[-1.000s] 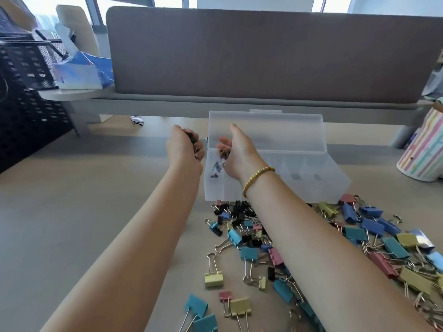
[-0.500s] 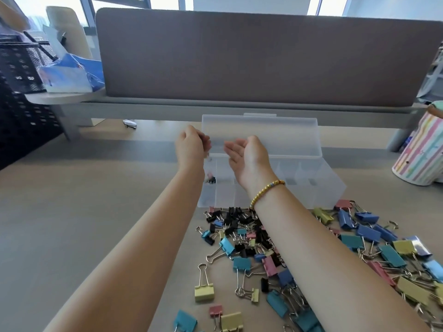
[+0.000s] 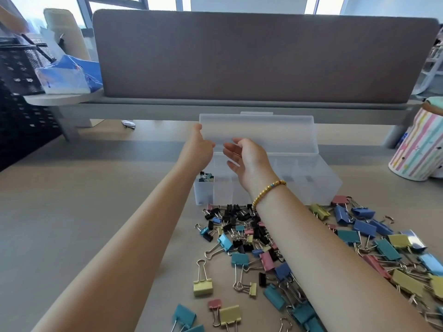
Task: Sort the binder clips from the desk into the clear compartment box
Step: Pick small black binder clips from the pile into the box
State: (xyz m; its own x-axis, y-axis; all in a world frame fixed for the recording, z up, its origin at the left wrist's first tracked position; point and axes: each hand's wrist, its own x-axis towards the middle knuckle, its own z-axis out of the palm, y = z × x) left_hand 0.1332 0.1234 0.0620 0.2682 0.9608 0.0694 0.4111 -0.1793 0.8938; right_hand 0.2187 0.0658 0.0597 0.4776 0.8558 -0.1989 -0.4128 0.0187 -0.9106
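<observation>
Both arms out over the pale wooden desk, hands up by the clear plastic compartment box w/ its hinged lid standing open. Left hand sits at the lid's left edge, above the leftmost compartment; seen from the back, thumb poking up against the lid corner, other fingers curled under & out of sight, so can't tell whether they hold anything. Right hand is just beside it, palm facing left, fingers apart and loosely bent, nothing in them. Gold bead bracelet on that wrist.

Leftmost compartment has a few small clips, dark and teal, lying at the bottom. Other compartments: a couple of dark smudges through the plastic, too blurred to call.

Most of the work sits on the desk: a big scatter of coloured metal binder clips right in front of the box & spreading right. Small black ones bunch up touching the box's front wall; bigger blue, teal, yellow, pink ones fan out to the right and toward the near edge. A lone yellow clip stands apart on the left of the pile.

Behind: grey-brown fabric divider panel on a grey rail. Far right, a pastel-striped round container. Far left, black mesh organiser w/ a blue-and-white packet beside it.
</observation>
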